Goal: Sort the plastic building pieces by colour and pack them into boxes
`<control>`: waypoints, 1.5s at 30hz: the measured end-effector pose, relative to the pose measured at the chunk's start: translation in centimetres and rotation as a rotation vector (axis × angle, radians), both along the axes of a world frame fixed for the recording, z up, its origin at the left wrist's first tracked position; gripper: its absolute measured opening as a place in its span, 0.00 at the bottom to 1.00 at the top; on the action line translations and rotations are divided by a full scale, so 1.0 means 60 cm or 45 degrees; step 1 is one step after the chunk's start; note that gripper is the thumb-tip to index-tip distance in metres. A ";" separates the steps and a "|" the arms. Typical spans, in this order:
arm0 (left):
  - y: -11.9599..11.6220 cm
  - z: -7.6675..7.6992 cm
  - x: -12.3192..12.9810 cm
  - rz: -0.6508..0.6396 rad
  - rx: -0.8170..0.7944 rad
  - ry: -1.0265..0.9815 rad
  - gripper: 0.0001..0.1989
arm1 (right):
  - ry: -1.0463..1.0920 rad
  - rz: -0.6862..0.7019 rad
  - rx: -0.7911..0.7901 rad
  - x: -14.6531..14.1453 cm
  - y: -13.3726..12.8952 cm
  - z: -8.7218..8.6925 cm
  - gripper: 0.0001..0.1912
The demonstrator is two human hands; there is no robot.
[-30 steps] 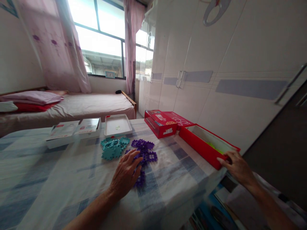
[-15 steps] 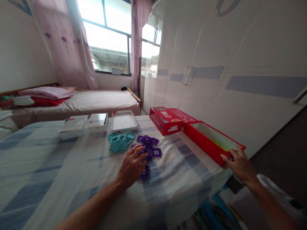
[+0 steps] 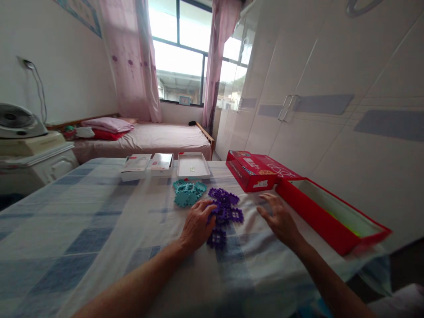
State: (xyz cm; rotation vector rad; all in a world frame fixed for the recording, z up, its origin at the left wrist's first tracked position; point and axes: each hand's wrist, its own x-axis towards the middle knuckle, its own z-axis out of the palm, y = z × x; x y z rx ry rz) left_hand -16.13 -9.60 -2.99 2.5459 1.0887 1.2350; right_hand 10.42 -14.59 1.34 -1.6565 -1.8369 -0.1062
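Observation:
Several purple toothed toy building pieces (image 3: 228, 207) lie in a loose heap on the tablecloth. My left hand (image 3: 198, 223) rests at the left side of the heap, its fingers bent and apart against the pieces; part of the heap is hidden behind it. A lone purple window-like piece (image 3: 217, 239) lies just nearer to me. Beyond my left hand is a pile of teal toothed pieces (image 3: 188, 193). My right hand (image 3: 278, 218) hovers open to the right of the purple heap, holding nothing, between it and the long red box (image 3: 314, 218).
That red box is open, with something yellow-green (image 3: 341, 221) inside. A closed-looking red box (image 3: 253, 170) stands behind my right hand. At the table's far side are a shallow white tray (image 3: 203, 173) and two white boxes (image 3: 134, 164). The table's right edge is beyond the red box.
My right hand has let go of the red box's near end and moved left toward the purple pieces. My left hand stays by the heap. The view has turned left.

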 end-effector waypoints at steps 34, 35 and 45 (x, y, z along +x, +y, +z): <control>0.026 -0.017 0.001 0.141 -0.464 -0.095 0.12 | -0.242 0.211 -0.357 -0.236 0.378 -0.030 0.28; 0.027 -0.018 0.001 0.141 -0.469 -0.098 0.13 | -0.249 0.186 -0.371 -0.237 0.380 -0.032 0.26; 0.026 -0.014 -0.003 0.122 -0.466 -0.091 0.11 | -0.155 -0.106 -0.058 -0.221 0.325 0.026 0.13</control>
